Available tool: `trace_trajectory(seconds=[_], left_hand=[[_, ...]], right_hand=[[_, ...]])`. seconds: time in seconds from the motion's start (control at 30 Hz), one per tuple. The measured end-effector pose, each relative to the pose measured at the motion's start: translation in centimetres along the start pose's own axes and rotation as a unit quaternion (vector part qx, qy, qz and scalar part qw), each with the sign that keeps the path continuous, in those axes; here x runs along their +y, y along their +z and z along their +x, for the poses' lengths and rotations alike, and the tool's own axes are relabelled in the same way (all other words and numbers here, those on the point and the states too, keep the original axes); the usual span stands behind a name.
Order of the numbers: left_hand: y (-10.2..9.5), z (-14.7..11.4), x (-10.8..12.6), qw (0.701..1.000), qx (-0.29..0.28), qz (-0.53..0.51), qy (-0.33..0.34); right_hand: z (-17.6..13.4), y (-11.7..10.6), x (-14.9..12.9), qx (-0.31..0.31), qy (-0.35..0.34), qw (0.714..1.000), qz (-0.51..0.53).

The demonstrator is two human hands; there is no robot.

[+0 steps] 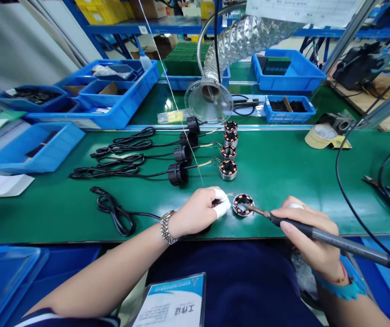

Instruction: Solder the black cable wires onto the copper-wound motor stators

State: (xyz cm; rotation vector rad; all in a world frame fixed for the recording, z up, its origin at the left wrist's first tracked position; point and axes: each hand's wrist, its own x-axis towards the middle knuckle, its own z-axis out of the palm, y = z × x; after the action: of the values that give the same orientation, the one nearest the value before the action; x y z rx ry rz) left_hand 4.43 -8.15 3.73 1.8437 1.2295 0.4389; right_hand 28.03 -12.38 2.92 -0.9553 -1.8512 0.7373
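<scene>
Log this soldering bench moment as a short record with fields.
left hand: fingers in white cots, steadying the wires at the motor stator
right hand: grip on soldering iron, tip at the stator
solder wire: strung down toward the left hand
finished row: four stators with black cables
surface: green mat

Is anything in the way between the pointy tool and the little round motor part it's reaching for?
Nothing visible blocks it. The right hand holds the soldering iron, and its tip already sits at the motor coil. The left hand holds wires at the coil's other side, and the thin solder wire comes down beside it.
</scene>
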Motion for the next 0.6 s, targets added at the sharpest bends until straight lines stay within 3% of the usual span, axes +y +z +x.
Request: trace_trajectory(seconds=[0.6], left_hand=[[0.08, 0.07, -0.01, 1.000, -0.005, 0.002, -0.005]], right_hand=[[0.14, 0.65, 0.48, -0.010, 0.019, 1.000, 0.020]])
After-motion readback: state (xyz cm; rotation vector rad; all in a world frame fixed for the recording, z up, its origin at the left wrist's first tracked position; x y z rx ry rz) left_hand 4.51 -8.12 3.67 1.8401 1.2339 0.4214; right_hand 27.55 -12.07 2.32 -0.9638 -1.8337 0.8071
